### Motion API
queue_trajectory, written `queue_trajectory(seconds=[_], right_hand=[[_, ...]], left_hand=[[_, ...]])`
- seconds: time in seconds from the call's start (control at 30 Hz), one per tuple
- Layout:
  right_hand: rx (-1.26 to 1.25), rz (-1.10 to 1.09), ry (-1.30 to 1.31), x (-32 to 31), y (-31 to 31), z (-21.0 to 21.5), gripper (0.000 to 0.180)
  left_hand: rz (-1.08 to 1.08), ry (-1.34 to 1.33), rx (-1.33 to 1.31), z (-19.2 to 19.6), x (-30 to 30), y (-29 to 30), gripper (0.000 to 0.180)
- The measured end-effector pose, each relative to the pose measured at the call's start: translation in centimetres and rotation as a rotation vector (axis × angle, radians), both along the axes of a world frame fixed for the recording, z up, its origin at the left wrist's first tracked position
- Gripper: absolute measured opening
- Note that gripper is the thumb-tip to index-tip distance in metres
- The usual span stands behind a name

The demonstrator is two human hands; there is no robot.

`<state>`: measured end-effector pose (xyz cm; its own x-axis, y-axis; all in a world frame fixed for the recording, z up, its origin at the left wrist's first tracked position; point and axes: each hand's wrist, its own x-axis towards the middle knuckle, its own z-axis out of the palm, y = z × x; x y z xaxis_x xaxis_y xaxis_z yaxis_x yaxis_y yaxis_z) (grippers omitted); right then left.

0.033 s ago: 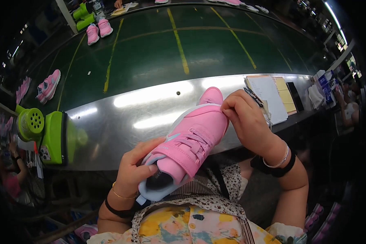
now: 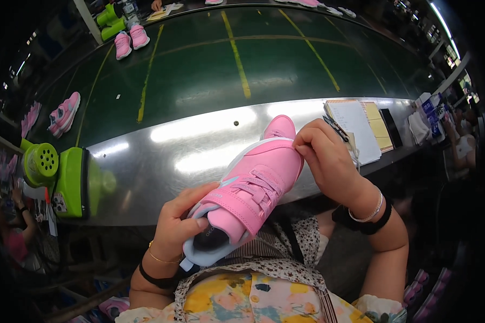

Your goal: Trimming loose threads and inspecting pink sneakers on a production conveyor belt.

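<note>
A pink sneaker point(image 2: 253, 185) with a strap, elastic laces and pale blue lining is held tilted in front of me, its toe pointing up and away. My left hand point(image 2: 186, 215) is closed on its heel end, the thumb at the collar by the dark insole. At the toe, my right hand point(image 2: 328, 159) pinches with thumb and forefinger against the edge; any small thing between those fingertips is hidden. Just beyond the toe, a second pink sneaker point(image 2: 279, 126) rests on the metal table, partly covered by the held one.
The metal worktop point(image 2: 140, 177) borders a green belt point(image 2: 194, 70) with yellow lines. Green machines point(image 2: 70, 180) stand at left. Pink shoes point(image 2: 64, 114) lie on the belt's left side. Notebook point(image 2: 355, 129), pen point(image 2: 334, 127) and dark case point(image 2: 390, 128) lie right. Other people work nearby.
</note>
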<state>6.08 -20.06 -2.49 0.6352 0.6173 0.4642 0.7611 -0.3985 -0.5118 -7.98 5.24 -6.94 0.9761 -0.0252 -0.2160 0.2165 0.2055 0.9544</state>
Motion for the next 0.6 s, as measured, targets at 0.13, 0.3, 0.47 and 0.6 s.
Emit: queue_trajectory(seconds=[0.13, 0.3, 0.47, 0.6], right_hand=[[-0.016, 0.099, 0.046, -0.1, -1.0, 0.6, 0.009], [-0.086, 0.128, 0.170, -0.2, -3.1, 1.1, 0.007], [-0.409, -0.345, -0.171, 0.9, -5.8, -0.8, 0.009], [-0.071, -0.233, -0.122, -0.7, -3.3, 0.1, 0.013]], left_hand=[[0.001, -0.053, -0.040, -0.2, 0.2, -0.1, 0.056], [0.049, -0.092, 0.083, -0.7, 0.5, 0.2, 0.057], [-0.047, -0.260, 0.298, -0.5, 0.9, -0.2, 0.057], [-0.060, -0.403, 0.509, 0.1, 1.2, -0.6, 0.058]])
